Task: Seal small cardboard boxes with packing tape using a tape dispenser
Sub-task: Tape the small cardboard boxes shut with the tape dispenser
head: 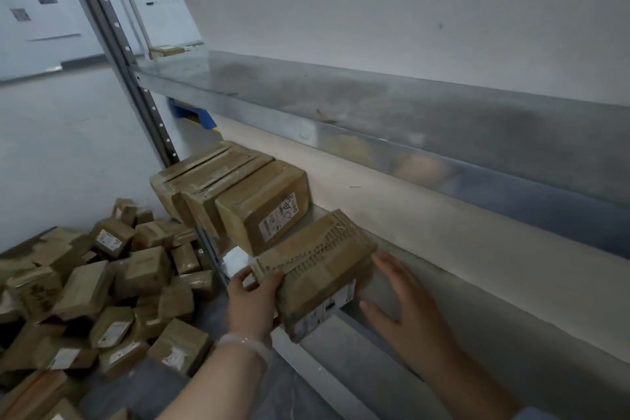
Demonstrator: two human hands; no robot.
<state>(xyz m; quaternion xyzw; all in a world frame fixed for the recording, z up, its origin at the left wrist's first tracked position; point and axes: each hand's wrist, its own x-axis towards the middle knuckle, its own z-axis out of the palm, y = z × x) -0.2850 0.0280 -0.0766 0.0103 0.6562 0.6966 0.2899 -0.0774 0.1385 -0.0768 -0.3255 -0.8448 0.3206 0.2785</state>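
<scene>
Box [320, 262]: left end held by the left hand [250, 303], fingers [269, 278] curled over the top edge, thumb up at the far corner. A pale bracelet [245, 343] sits on that wrist.

Right hand [405, 310] is flat, its fingers straight and spread, holding nothing. It lies just beside the box's right end; actual contact cannot be told.

The box sits at the front edge of the lower shelf [361, 365], skewed to that edge, with its near corner out past the lip.

Looks: brown card under wrinkled clear tape. A ribbed, corrugated pattern runs along the top face. A white label [324, 310] on the near side is too blurred to read.

Room: bare shelf stretches right of the right hand, with a beige back panel behind. Close on the far left, nearly touching the held box, a row [235, 194] of three taped boxes lies side by side, reaching the perforated post [136, 78]. The upper shelf [375, 119] hangs overhead, well above the box tops.

Beyond the lip to the left, lower down, a loose pile [102, 290] of similar labelled boxes covers the floor.
</scene>
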